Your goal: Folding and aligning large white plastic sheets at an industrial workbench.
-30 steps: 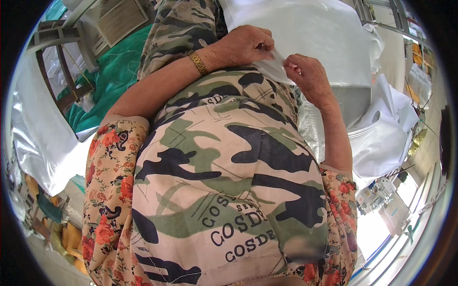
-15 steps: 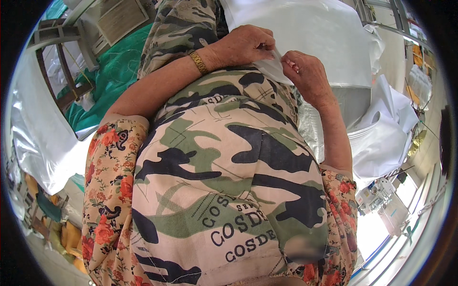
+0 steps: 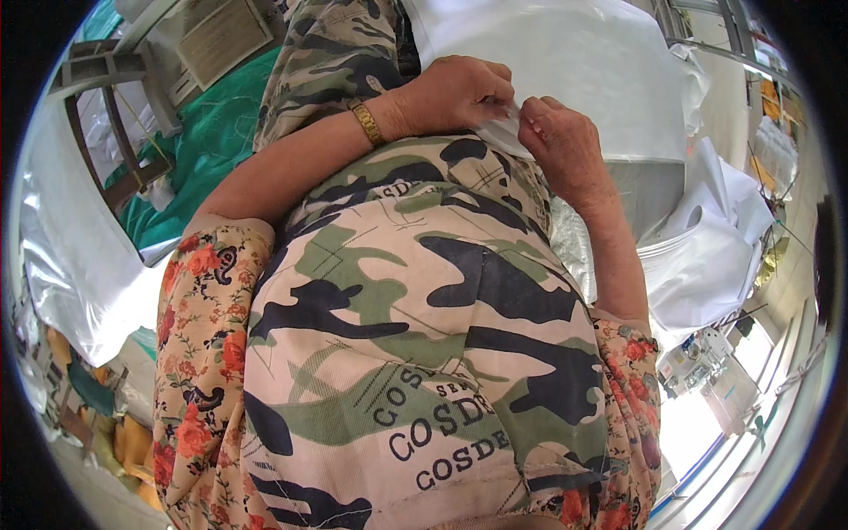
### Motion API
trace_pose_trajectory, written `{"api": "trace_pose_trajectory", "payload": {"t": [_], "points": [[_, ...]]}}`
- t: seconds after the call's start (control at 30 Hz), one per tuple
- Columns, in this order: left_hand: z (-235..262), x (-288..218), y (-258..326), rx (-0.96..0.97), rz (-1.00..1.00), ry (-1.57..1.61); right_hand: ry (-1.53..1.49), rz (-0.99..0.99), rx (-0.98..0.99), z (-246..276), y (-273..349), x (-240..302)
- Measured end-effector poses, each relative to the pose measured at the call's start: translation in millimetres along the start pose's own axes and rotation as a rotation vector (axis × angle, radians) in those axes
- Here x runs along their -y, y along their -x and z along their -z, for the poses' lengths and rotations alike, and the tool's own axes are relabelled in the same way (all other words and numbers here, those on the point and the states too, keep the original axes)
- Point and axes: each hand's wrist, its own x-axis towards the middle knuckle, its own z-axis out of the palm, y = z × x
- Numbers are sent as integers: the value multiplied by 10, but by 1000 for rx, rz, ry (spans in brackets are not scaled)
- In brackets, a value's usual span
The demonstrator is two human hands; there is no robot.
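My left hand (image 3: 464, 95), a gold-toned watch (image 3: 367, 122) at its wrist, and my right hand (image 3: 567, 148) work close together but apart, just beyond the far edge of my camouflage apron (image 3: 380, 305), the fingers of each pinched on the near edge of a white sheet (image 3: 574, 53). The sheet spreads out ahead of the apron and to its right, a short stretch of its edge showing between my hands. Floral sleeves (image 3: 208, 305) flank the apron on both sides. To the apron's right, more white sheeting (image 3: 715, 256) lies in loose folds; ahead and to its left, a green cloth (image 3: 221, 132) lies beside a brownish frame (image 3: 104, 64).
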Motion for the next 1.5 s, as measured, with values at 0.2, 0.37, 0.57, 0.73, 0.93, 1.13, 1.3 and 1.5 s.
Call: {"api": "trace_pose_trajectory", "payload": {"t": [0.2, 0.37, 0.57, 0.73, 0.93, 1.13, 1.3, 1.5], "points": [[-17, -162, -38, -49, -113, -254, -151, -188, -163, -208, 33, 33], [-89, -168, -79, -41, -247, -365, -404, -392, -274, -305, 102, 36], [-143, -221, -56, -87, -270, -335, -463, -430, -326, -380, 160, -32], [-11, -258, 4, -162, -171, -286, -561, -724, -536, -160, 817, -1341], [57, -166, -97, -218, 13, 107, -544, -467, -332, 85, 678, -480], [27, -115, -148, -192, 100, 133, -251, -288, -355, -264, 326, -31], [21, -77, -159, -153, 172, 44, -151, -302, -353, -386, 273, -93], [-12, 14, -137, -137, 180, 60, -130, -455, -312, -454, 233, -145]]}}
